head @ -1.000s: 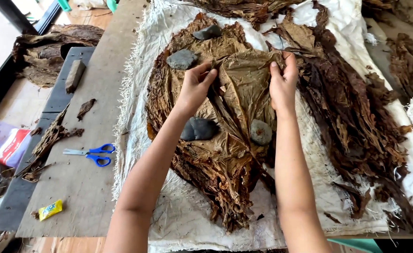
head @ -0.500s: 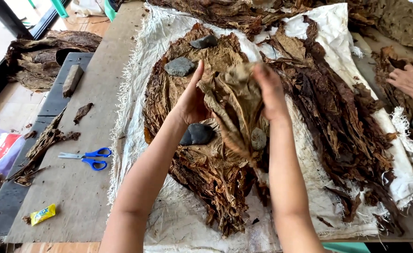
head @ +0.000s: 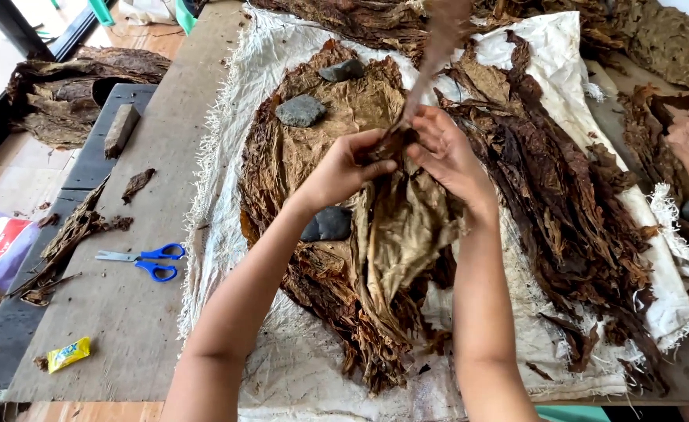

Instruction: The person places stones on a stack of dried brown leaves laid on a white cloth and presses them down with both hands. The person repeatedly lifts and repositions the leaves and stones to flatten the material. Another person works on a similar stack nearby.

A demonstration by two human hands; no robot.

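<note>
Both hands had gathered the flat leaf off the pile and lifted it. The left hand and right hand pinched its bunched top, leaving it hanging over the cloth near a stone.

Both bare forearms reach up from the bottom edge and converge near the middle. The left hand is curled, thumb and fingers pinched together, knuckles facing left. The right hand meets it, palm turned leftward, fingers bent and closed in a pinch, its wrist cocked slightly back.
</note>
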